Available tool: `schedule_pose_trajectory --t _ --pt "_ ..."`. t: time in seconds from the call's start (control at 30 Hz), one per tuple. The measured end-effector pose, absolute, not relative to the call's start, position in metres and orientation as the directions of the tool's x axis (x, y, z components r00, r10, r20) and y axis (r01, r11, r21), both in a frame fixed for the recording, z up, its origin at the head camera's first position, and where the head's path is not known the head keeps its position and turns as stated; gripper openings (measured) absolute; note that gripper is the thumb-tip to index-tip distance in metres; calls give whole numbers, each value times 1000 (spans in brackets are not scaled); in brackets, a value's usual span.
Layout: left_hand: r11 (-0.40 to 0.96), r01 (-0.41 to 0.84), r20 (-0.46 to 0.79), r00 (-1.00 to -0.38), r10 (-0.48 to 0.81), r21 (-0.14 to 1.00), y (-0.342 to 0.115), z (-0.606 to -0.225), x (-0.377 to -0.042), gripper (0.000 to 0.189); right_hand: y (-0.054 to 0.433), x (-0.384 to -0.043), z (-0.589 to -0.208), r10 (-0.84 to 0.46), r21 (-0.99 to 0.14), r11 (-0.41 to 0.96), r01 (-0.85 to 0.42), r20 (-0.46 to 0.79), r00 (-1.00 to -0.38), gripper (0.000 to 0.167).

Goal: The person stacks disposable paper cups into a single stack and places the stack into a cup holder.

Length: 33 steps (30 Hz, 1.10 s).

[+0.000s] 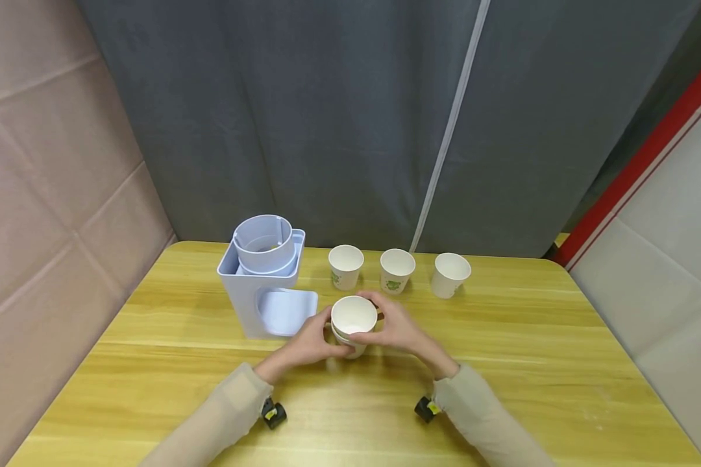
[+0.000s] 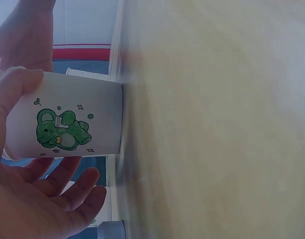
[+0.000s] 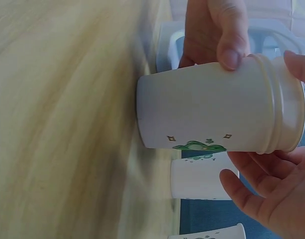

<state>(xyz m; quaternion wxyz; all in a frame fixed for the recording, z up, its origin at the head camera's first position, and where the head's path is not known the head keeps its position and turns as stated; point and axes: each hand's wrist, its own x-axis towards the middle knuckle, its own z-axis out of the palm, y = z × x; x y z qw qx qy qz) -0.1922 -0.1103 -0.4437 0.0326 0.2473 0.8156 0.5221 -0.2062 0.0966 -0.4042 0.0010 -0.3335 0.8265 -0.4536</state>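
A nested stack of white paper cups [image 1: 353, 318] stands upright on the wooden table, with several rims showing close together near its top in the right wrist view. My left hand [image 1: 315, 340] holds the stack from the left side, thumb on the front of the cup wall. From the right, my right hand [image 1: 396, 326] grips the upper cup [image 3: 290, 107] near its rim, thumb in front and fingers behind. A green cartoon animal [image 2: 65, 130] is printed on the cup facing the left wrist camera.
Behind the hands, three more paper cups [image 1: 345, 267] [image 1: 396, 271] [image 1: 450, 275] stand upright in a row. Left of them is a pale blue plastic dispenser-like device [image 1: 242, 298] with a round bin on top. A grey curtain [image 1: 327, 130] hangs behind the table [image 1: 531, 363].
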Motion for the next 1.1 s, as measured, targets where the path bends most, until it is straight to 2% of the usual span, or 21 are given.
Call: schedule_pose_trajectory --t 0.33,0.6,0.8,1.1 --pt "343 372 204 -876 437 863 -111 -444 -193 67 95 -199 -399 -585 -776 350 -524 256 -770 66" --pt "350 371 202 -878 435 860 -111 -443 -192 65 96 -205 -414 -587 -772 353 -529 257 -768 69" --pt "352 373 200 -875 440 858 -110 -443 -192 66 101 -204 -413 -550 -794 359 -491 245 -798 73" --pt "360 358 191 -886 423 862 -110 -442 -191 66 120 -208 -408 -497 -813 349 -466 261 -827 66"
